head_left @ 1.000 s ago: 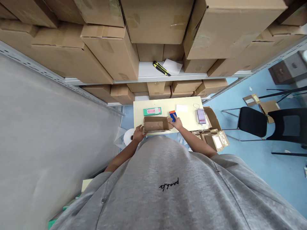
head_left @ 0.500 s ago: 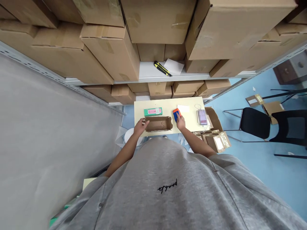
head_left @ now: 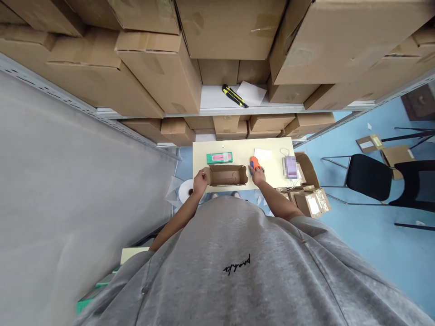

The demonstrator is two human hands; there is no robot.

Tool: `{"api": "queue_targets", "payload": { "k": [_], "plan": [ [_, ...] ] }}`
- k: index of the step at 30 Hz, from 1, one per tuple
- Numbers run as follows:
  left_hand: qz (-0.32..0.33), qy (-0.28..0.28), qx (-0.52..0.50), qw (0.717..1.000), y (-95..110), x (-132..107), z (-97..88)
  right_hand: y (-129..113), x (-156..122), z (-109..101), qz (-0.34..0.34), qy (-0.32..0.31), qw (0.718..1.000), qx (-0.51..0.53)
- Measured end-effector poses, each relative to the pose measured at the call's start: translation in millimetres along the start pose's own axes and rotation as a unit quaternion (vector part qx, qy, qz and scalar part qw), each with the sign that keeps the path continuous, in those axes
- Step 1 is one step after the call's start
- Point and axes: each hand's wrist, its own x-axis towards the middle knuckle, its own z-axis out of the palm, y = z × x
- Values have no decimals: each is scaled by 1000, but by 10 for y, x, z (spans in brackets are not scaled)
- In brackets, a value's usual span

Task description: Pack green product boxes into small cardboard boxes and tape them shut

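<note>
An open brown cardboard box (head_left: 227, 175) lies on the pale yellow table (head_left: 272, 176) in front of me. My left hand (head_left: 200, 179) grips the box's left end, fingers closed on its flap. My right hand (head_left: 258, 174) is closed round a small orange and blue pack (head_left: 253, 163), held just right of the box. A green and pink carton (head_left: 219, 157) lies behind the box. A white card (head_left: 262, 154) and a small device with a cord (head_left: 289, 166) lie at the table's right side.
Shelves stacked with large cardboard boxes (head_left: 159, 68) rise behind the table; a yellow and black cutter (head_left: 234, 96) and a paper sheet lie on one shelf. An open carton of packets (head_left: 307, 194) stands right of the table. Black chairs (head_left: 365, 177) stand on the blue floor. A white roll (head_left: 185, 191) sits at the left.
My right hand has drawn the orange and blue pack a little to the right, away from the box. The left hand has stayed at the box's left end.
</note>
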Motion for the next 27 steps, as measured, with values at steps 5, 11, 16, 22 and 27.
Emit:
{"api": "queue_targets", "payload": {
  "k": [5, 11, 16, 22, 27],
  "plan": [
    [6, 41, -54, 998, -43, -96, 37, -149, -132, -201, 10, 77, 997, -6],
    [217, 5, 110, 970, 27, -191, -30, -521, -503, -455, -192, 154, 969, 35],
    [314, -102, 138, 934, 84, -70, -103, -685, -616, -352, -293, 62, 954, -32],
    [338, -150, 131, 920, 102, -4, -186, -574, -515, -229, -287, 37, 951, -107],
    [314, -157, 207, 913, 110, 2, -123, -441, -513, -152, -251, 20, 951, -178]
  ]
}}
